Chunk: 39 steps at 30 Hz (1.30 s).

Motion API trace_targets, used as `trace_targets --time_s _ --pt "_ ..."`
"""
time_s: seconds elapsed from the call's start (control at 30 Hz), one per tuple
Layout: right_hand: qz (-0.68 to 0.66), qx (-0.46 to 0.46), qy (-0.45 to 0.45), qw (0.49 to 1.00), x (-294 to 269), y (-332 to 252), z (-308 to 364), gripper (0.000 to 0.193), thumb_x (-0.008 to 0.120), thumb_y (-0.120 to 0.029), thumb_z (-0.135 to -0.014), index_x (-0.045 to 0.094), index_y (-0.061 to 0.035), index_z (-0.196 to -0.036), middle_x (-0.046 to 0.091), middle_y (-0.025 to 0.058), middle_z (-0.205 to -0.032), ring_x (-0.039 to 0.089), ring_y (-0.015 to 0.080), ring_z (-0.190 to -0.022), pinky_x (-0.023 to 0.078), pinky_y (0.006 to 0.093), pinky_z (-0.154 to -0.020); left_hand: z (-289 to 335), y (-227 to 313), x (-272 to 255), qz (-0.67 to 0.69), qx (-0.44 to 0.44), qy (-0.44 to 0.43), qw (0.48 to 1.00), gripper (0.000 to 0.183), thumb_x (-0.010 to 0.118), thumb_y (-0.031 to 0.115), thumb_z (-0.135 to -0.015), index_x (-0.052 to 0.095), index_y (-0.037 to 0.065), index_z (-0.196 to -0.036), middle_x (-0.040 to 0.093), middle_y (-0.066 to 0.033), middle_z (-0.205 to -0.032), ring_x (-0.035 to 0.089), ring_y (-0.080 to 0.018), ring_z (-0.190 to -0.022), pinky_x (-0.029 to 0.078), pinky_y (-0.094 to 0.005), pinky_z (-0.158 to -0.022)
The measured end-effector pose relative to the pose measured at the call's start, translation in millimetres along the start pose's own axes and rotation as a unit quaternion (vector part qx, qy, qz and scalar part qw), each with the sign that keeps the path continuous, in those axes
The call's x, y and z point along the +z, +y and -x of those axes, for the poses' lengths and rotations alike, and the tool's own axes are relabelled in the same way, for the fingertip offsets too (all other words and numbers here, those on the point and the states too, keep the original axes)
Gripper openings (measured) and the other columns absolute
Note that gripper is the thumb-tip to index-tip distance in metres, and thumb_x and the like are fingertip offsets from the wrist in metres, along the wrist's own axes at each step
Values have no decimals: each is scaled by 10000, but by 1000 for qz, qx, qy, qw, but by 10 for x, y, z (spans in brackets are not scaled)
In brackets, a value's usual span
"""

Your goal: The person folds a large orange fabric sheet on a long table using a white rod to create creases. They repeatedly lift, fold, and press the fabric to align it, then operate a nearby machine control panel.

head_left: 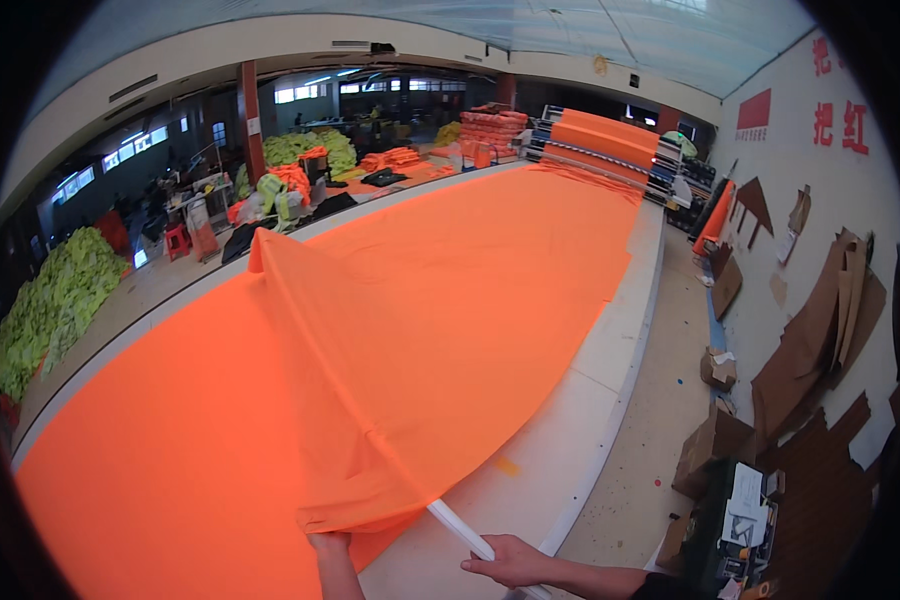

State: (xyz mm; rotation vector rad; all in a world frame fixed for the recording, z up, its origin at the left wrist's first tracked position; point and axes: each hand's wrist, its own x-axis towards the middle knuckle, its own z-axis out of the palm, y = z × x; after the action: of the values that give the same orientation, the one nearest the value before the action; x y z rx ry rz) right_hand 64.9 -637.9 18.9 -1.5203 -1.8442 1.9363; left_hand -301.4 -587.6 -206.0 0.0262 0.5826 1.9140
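Right (512, 562) grips pole (458, 524); left (330, 541), cloth edge (370, 516); aisle (625, 460) alongside.

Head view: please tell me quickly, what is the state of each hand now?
Left hand: fingers hidden by the edge of the orange fabric; grip cannot be told.
Right hand: closed, holding the white bar.

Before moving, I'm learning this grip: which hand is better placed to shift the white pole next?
Right, probably: the right hand grips the white pole, while the left hand is at the edge of the orange fabric.
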Motion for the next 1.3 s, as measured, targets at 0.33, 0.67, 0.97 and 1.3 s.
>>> trace_targets --time_s 0.33,0.67,0.97,1.3 --pt "-38 -66 6 997 447 -64 -164 397 679 -447 -993 574 -67 -1039 515 12 -637 503 111 -468 441 293 -444 480 2698 775 -139 216 -26 966 566 418 471 -1083 442 99 -1509 501 -80 -1523 545 -311 -1330 511 -493 -1080" --pt "-87 -117 -81 986 1725 -187 -984 374 642 -411 -1027 489 -88 -915 442 -20 -600 474 96 -436 427 283 -395 1271 2262 -331 -228 242 64 941 577 444 461 -1083 426 80 -1516 492 -95 -1528 538 -299 -1342 521 -466 -1077" --pt "-2 -85 -29 996 2935 -428 -776 366 645 -403 -1026 499 -92 -900 465 -11 -605 485 97 -449 435 285 -417 1020 3267 -1834 -106 206 13 973 583 468 444 -1081 416 68 -1524 485 -115 -1531 526 -281 -1362 525 -438 -1085" --pt "-114 -91 -23 989 4177 -835 -568 344 658 -347 -1007 519 -62 -875 509 4 -617 495 105 -453 437 293 -420 2338 4855 -1695 -167 347 45 922 479 457 434 -1092 478 60 -1391 558 -101 -1354 603 -257 -1204 564 -409 -988"
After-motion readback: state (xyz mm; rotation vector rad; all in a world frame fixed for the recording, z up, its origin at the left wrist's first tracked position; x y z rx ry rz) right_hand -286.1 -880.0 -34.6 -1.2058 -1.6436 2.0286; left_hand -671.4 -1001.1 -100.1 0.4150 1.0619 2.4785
